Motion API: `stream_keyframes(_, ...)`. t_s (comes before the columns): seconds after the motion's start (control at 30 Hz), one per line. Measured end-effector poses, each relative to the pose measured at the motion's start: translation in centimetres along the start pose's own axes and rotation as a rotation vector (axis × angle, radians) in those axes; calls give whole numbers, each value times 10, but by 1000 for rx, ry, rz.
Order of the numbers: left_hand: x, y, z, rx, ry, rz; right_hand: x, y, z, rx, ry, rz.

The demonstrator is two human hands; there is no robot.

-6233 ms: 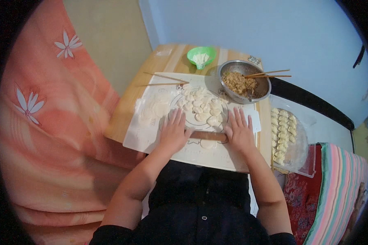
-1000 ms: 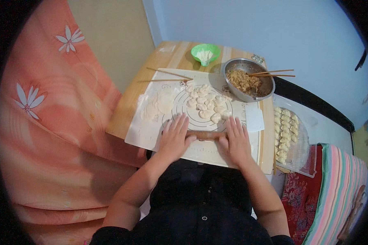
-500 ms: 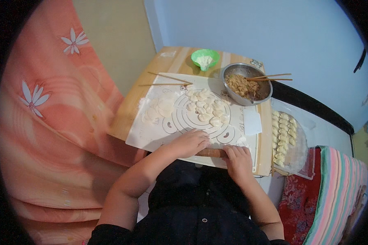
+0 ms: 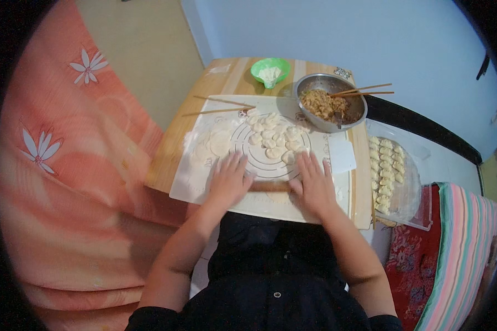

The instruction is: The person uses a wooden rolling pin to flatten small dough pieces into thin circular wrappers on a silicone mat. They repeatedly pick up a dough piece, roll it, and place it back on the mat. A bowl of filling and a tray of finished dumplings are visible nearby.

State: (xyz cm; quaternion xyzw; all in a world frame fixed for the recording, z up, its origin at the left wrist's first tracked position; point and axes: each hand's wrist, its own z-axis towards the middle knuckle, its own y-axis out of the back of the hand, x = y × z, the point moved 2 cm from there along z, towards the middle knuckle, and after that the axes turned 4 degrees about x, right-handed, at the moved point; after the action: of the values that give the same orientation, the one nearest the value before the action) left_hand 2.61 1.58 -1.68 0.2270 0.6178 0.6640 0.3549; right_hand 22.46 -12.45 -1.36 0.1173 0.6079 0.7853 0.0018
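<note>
A brown rolling pin (image 4: 269, 186) lies crosswise on the white printed mat (image 4: 189, 190), near its front edge. My left hand (image 4: 230, 179) rests flat over the pin's left end, palm down, fingers stretched forward. Over the right end lies my right hand (image 4: 315, 187), its fingers extended and slightly spread. Both palms hide the ends of the pin. Small lumps of dough (image 4: 273, 137) are clustered just beyond it, on the mat's printed rings. Flat round dough wrappers (image 4: 220, 142) overlap on the floured left part of the mat.
At the back of the wooden table (image 4: 204, 83) stand a green bowl (image 4: 270, 65) of flour and a steel bowl (image 4: 356, 118) of filling with chopsticks (image 4: 370, 90). More chopsticks (image 4: 218, 111) lie on the mat. A white scraper (image 4: 342, 155) is at right; beyond, a tray holds rows of dumplings (image 4: 385, 174).
Both hands have flattened out over the rolling pin, fingers now stretched forward. The left hand has moved left, away from the right, and the pin sits farther from me. The view has shifted slightly.
</note>
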Motion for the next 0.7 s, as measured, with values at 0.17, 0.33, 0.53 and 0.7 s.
stream_keyframes(0.17,-25,14,-60,61,-122,-25,16,14,-74,101,56,73)
stream_keyframes(0.33,-14,7,20,37,58,-65,-18,-1,13,-32,-19,9)
stream_keyframes(0.53,-41,22,-39,117,-184,5,-8,12,-60,71,7,97)
stream_keyframes(0.7,-21,3,41,54,13,-111,-39,-11,13,-43,-105,-5)
